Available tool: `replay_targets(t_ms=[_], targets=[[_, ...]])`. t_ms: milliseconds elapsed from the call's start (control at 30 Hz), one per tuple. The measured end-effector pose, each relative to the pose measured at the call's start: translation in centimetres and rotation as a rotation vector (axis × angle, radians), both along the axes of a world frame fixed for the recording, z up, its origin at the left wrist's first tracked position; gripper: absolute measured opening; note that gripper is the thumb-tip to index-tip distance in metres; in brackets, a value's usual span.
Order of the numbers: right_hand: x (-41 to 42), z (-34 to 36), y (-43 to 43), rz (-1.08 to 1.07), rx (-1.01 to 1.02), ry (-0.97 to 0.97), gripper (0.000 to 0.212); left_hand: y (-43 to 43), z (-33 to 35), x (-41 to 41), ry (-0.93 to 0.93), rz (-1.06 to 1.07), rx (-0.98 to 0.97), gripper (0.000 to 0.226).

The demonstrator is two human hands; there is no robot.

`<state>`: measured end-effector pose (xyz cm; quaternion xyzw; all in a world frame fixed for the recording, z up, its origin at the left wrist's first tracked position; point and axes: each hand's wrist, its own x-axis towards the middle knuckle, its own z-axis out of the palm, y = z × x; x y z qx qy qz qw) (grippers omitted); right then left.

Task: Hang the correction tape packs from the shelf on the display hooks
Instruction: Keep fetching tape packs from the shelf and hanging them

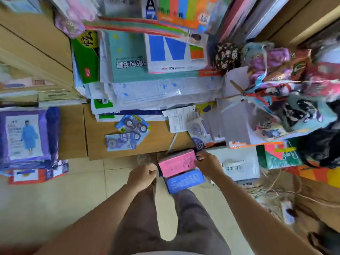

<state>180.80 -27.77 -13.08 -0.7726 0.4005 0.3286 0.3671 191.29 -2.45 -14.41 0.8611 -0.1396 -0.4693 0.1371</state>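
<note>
Two tape packs (127,134) lay loose near the front edge of the cardboard shelf (156,142), untouched. The left hand (144,174) was a curled fist beside the pink box (176,163); I couldn't tell if it held anything. The right hand (207,163) gripped that box's right end. I feared a one-sided pull could tip it off the blue box (185,181), delaying the packs.

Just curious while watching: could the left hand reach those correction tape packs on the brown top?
Probably yes. The left hand looks empty, and the correction tape packs lie uncovered just beyond it, with nothing standing between.
</note>
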Motion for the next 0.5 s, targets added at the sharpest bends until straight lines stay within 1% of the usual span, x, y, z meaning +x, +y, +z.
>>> replay_targets(t_ms=[67,133,233,300,400,467,500], targets=[[1.6,-2.6,-1.1,0.006,-0.034,-0.024,0.04,-2.0,-3.3,1.6,-0.099,-0.013,-0.043,0.03],[3.1,-5.5,-2.5,0.012,-0.087,-0.079,0.046,-4.2,-6.6,3.5,-0.24,-0.027,-0.149,0.04],[4.8,-9.6,-4.3,0.004,-0.165,-0.155,0.059,-7.8,-10.4,6.3,-0.505,-0.148,-0.276,0.047],[5.4,-12.3,-5.1,-0.001,-0.206,-0.174,0.07,-10.4,-12.0,8.2,-0.619,-0.246,-0.279,0.058],[5.7,-15.6,-5.7,0.032,-0.265,-0.173,0.084,-12.9,-14.3,10.1,-0.689,-0.361,-0.233,0.071],[5.7,-17.0,-5.9,0.066,-0.29,-0.162,0.086,-13.6,-15.7,10.8,-0.697,-0.384,-0.184,0.075],[5.8,-17.6,-5.9,0.077,-0.308,-0.156,0.086,-13.7,-16.2,11.1,-0.718,-0.379,-0.17,0.073]])
